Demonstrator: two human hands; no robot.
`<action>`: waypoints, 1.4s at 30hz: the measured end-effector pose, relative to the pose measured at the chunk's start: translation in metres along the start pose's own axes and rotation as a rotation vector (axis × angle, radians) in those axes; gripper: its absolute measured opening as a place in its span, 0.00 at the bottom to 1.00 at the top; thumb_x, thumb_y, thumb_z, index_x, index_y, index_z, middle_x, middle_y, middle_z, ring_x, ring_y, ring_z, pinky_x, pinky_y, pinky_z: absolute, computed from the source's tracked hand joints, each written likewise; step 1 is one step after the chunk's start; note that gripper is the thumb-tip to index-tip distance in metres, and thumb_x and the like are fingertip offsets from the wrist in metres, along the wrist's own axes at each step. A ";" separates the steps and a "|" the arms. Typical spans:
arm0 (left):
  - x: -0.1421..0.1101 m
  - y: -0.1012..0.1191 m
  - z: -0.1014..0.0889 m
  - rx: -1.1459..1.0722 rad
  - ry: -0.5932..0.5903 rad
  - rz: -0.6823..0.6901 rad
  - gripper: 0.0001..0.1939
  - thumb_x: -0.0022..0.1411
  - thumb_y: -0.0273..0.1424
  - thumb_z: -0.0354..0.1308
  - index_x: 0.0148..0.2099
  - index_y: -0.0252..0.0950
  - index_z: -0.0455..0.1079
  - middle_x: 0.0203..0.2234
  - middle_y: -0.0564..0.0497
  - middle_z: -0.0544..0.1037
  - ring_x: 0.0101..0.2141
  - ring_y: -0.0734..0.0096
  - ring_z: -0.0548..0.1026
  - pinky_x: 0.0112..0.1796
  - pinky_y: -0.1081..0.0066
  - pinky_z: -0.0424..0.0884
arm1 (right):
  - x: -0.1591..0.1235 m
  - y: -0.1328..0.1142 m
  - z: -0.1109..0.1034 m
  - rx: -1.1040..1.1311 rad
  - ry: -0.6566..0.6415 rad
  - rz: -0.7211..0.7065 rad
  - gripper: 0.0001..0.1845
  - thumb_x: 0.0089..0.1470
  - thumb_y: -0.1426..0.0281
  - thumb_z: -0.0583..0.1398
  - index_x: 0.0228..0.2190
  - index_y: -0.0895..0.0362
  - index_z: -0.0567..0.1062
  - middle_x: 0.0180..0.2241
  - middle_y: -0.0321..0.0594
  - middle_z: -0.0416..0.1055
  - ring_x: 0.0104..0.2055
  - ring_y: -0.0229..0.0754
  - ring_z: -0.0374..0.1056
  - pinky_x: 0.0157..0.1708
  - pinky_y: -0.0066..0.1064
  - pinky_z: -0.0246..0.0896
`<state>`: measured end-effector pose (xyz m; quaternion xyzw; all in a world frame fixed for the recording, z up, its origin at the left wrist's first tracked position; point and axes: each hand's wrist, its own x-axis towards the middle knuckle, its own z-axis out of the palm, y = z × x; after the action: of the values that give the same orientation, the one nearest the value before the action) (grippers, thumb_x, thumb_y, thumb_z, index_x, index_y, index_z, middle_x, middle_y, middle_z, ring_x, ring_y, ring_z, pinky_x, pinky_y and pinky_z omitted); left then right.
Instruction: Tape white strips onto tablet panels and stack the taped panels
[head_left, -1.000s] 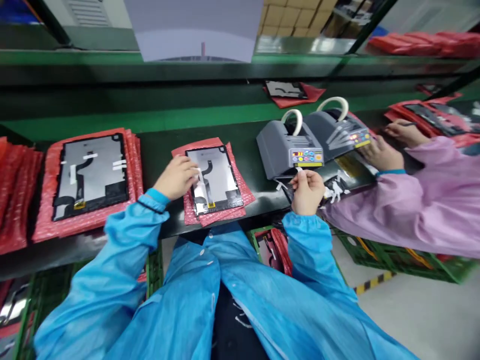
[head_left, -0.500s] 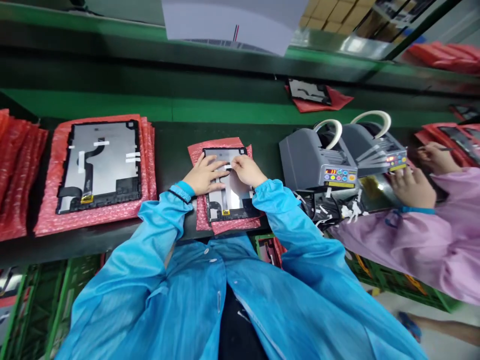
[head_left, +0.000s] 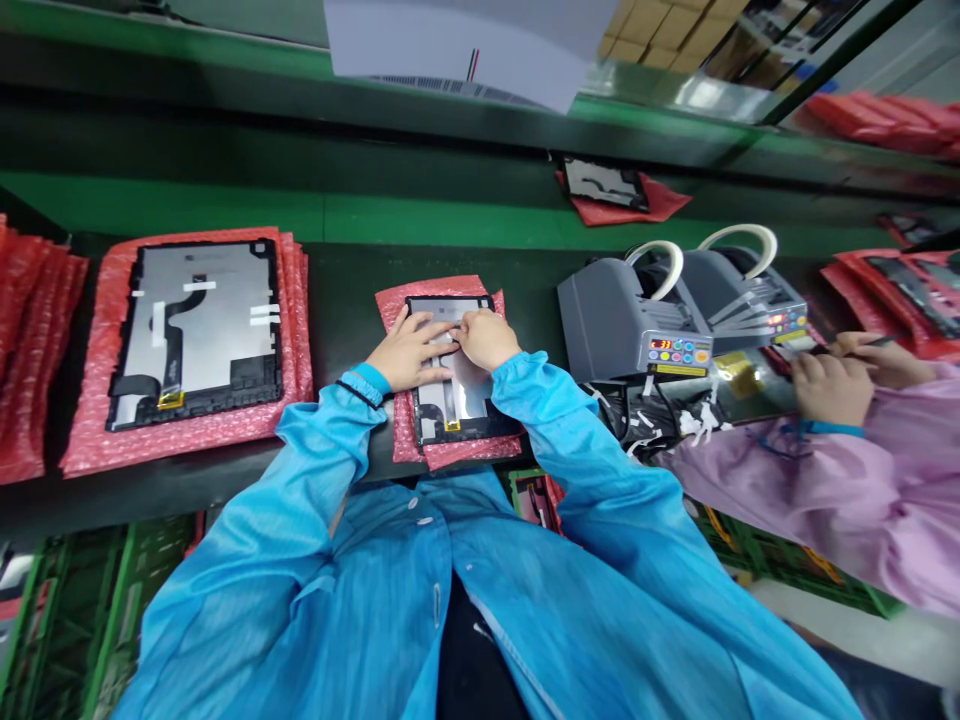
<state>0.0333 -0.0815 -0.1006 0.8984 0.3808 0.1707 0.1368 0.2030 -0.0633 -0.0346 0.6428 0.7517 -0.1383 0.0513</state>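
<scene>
In front of me a tablet screen panel [head_left: 471, 395] lies back side up on pink bubble-wrap bags [head_left: 405, 425]. It has a silvery back, a black frame and a yellow patch near its lower edge. My left hand [head_left: 411, 350] rests on its upper left part, fingers spread. Close against those fingertips, my right hand [head_left: 486, 338] is curled with its fingertips pressed together at the panel's upper middle. Whatever is under or between these fingers is hidden.
To the left a larger screen panel [head_left: 206, 325] lies on stacked pink bags. Two grey tape dispensers [head_left: 637, 315] stand on the right, black cables before them. Farther right are a co-worker's hands [head_left: 832, 385]. Another panel [head_left: 606, 184] lies at the back.
My right hand has shifted slightly left and curled more, covering the white tape strip seen before. My left hand stays in place. The co-worker's hands have moved closer together.
</scene>
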 end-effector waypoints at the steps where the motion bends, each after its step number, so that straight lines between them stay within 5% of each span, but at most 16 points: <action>1: 0.000 0.000 0.000 0.005 -0.002 -0.002 0.27 0.61 0.51 0.53 0.59 0.47 0.69 0.62 0.47 0.64 0.60 0.44 0.55 0.60 0.36 0.40 | 0.001 -0.001 -0.003 -0.002 -0.010 0.026 0.19 0.61 0.61 0.54 0.45 0.58 0.76 0.48 0.53 0.72 0.51 0.53 0.69 0.46 0.39 0.62; 4: 0.001 0.001 -0.002 0.027 -0.011 -0.008 0.27 0.62 0.51 0.53 0.59 0.45 0.69 0.62 0.46 0.64 0.60 0.44 0.55 0.60 0.37 0.41 | 0.000 0.005 -0.010 -0.012 0.003 0.138 0.19 0.57 0.57 0.58 0.39 0.60 0.77 0.43 0.55 0.75 0.48 0.55 0.71 0.42 0.38 0.63; 7: 0.001 0.000 -0.003 0.036 -0.018 -0.008 0.28 0.62 0.50 0.52 0.60 0.44 0.68 0.62 0.46 0.65 0.60 0.45 0.56 0.60 0.37 0.41 | -0.023 0.037 -0.003 0.102 0.198 0.212 0.16 0.55 0.59 0.60 0.29 0.59 0.77 0.35 0.52 0.76 0.41 0.50 0.72 0.37 0.34 0.62; 10: 0.002 -0.001 -0.003 0.039 -0.007 -0.009 0.31 0.63 0.50 0.50 0.63 0.41 0.64 0.61 0.45 0.66 0.60 0.45 0.57 0.61 0.38 0.41 | -0.072 0.089 0.022 0.550 0.490 0.254 0.22 0.58 0.55 0.55 0.21 0.56 0.71 0.21 0.40 0.70 0.27 0.40 0.68 0.28 0.29 0.59; 13: 0.004 -0.005 -0.003 0.059 0.020 -0.012 0.31 0.64 0.50 0.47 0.62 0.40 0.65 0.60 0.45 0.68 0.59 0.44 0.58 0.61 0.38 0.42 | -0.118 0.134 0.046 1.128 0.745 0.459 0.26 0.52 0.46 0.55 0.20 0.56 0.67 0.14 0.30 0.59 0.16 0.32 0.56 0.17 0.24 0.51; 15: 0.007 -0.005 -0.004 0.078 0.034 -0.011 0.29 0.65 0.50 0.46 0.61 0.40 0.66 0.59 0.47 0.69 0.59 0.44 0.59 0.61 0.38 0.42 | -0.134 0.155 0.051 1.383 0.862 0.572 0.26 0.48 0.45 0.59 0.22 0.56 0.67 0.15 0.29 0.61 0.15 0.30 0.54 0.14 0.22 0.48; 18: 0.009 -0.003 -0.007 0.122 0.034 -0.016 0.28 0.66 0.49 0.44 0.59 0.39 0.68 0.59 0.47 0.70 0.58 0.44 0.60 0.61 0.38 0.42 | -0.132 0.171 0.044 1.552 0.938 0.558 0.24 0.45 0.49 0.64 0.24 0.57 0.67 0.19 0.31 0.67 0.17 0.29 0.59 0.15 0.20 0.51; 24: 0.009 0.004 -0.006 0.132 0.079 -0.103 0.25 0.64 0.45 0.47 0.56 0.40 0.71 0.59 0.46 0.68 0.59 0.44 0.58 0.61 0.40 0.46 | -0.125 0.173 0.039 1.519 1.129 0.404 0.20 0.48 0.54 0.64 0.24 0.56 0.64 0.18 0.27 0.62 0.18 0.28 0.59 0.15 0.19 0.52; 30: 0.018 0.023 -0.010 0.140 0.134 -0.137 0.25 0.63 0.44 0.50 0.56 0.37 0.71 0.60 0.43 0.66 0.60 0.41 0.56 0.61 0.38 0.46 | -0.130 0.175 0.048 1.479 1.233 0.433 0.20 0.49 0.53 0.61 0.32 0.54 0.62 0.26 0.31 0.70 0.24 0.30 0.66 0.18 0.19 0.56; 42: 0.038 0.058 -0.010 0.014 0.133 -0.031 0.21 0.64 0.43 0.50 0.52 0.38 0.73 0.57 0.43 0.68 0.59 0.45 0.56 0.59 0.40 0.50 | -0.110 0.185 0.050 1.301 1.224 0.433 0.28 0.44 0.54 0.64 0.36 0.50 0.52 0.28 0.30 0.67 0.27 0.35 0.67 0.21 0.24 0.56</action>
<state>0.0906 -0.0916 -0.0626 0.8800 0.4042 0.2251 0.1076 0.3979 -0.1565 -0.0809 0.6329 0.2849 -0.1570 -0.7026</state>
